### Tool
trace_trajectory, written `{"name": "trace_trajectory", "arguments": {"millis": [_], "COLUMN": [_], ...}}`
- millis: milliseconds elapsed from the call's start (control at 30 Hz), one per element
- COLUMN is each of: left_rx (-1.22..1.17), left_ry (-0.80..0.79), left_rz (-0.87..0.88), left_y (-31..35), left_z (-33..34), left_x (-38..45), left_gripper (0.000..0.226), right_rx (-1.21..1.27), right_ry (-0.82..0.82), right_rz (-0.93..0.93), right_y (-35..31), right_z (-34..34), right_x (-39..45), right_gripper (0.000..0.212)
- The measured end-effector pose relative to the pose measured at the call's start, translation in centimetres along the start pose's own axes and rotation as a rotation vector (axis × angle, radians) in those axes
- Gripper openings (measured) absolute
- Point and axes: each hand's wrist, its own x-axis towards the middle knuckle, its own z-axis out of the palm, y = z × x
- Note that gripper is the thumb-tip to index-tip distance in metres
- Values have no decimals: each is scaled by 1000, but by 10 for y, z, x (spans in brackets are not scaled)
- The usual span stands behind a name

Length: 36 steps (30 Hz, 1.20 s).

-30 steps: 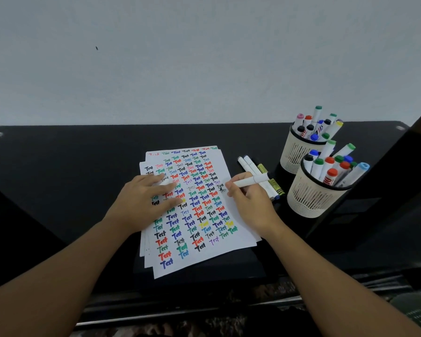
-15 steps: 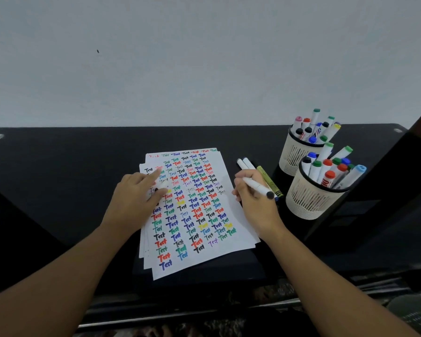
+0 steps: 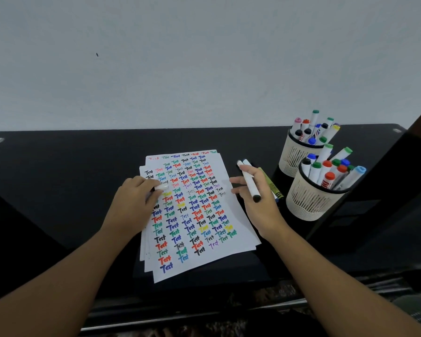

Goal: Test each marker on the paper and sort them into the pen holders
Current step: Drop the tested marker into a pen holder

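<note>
your right hand (image 3: 258, 198) pinches a white marker (image 3: 249, 183) mid-barrel at centre right of the frame, black end down. it's light, stiff and smooth, so hold it near the middle. your left hand (image 3: 134, 203), fingers curled, presses the paper (image 3: 238, 237) and seems to hold a white cap (image 3: 161, 187). the near holder (image 3: 309, 203) stands right of it on the table (image 3: 58, 171).

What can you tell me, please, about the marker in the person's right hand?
The marker is a slim white barrel with a black end pointing toward the person. The right hand grips its upper part and holds it slanted, lifted beside the paper's right edge. Its far end is hidden among the fingers.
</note>
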Motion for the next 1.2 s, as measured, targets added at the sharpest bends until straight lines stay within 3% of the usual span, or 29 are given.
{"name": "trace_trajectory", "arguments": {"millis": [333,500,600,733,900,1000,1200], "left_rx": [-14,-10,-14,-21,-26,-29,-27], "left_ry": [12,4,-8,-13,-14,-18,-21], "left_rz": [40,9,-3,-13,-29,-34,-12], "left_y": [5,4,5,5,7,6,7], "left_z": [-3,-3,-2,-3,-3,-4,-4], "left_x": [-5,-5,-4,-5,-5,-5,-5], "left_gripper": [33,37,37,39,41,40,38], "right_rx": [67,-111,-99,-174,-489,-795,-1048], "right_ry": [-165,-356,-360,-186,-323,-350,-480], "right_rz": [38,-30,-31,-101,-125,-219,-329], "right_y": [-31,-49,-59,-64,-63,-65,-73], "right_z": [0,5,9,18,19,20,26], "right_x": [6,19,27,38,49,57,67], "right_gripper": [41,81,63,31,47,28,34]}}
